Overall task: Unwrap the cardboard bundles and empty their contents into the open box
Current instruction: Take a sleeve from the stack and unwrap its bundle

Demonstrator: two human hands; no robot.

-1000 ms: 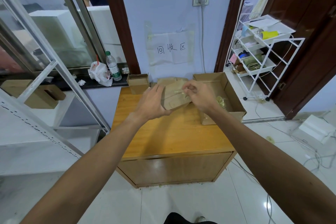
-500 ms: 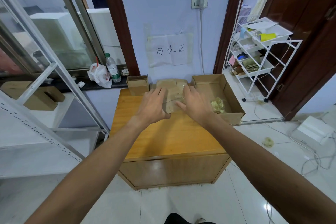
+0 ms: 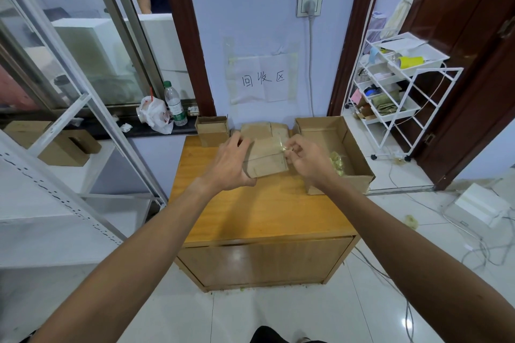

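Two bare forearms reach forward from the bottom of the view over a wooden counter (image 3: 250, 211). Midway along it, the left hand (image 3: 231, 164) grips the left edge of a flat cardboard bundle (image 3: 264, 167), fingers curled round it and thumb underneath. It holds the bundle just above the counter, tilted towards the viewer.

The right hand (image 3: 306, 164) is nearly closed, its fingertips pinching a strip of clear tape (image 3: 280, 147) at the bundle's upper right edge. To do this step well, the left hand should probably brace firmly while the right peels slowly along the seam, keeping the bundle closed until it is over the box.

Just to the right stands the open box (image 3: 355, 150), with yellow-green pieces (image 3: 338, 161) inside. Further bundles (image 3: 262, 128) and a small carton (image 3: 213, 131) sit behind, against the wall.
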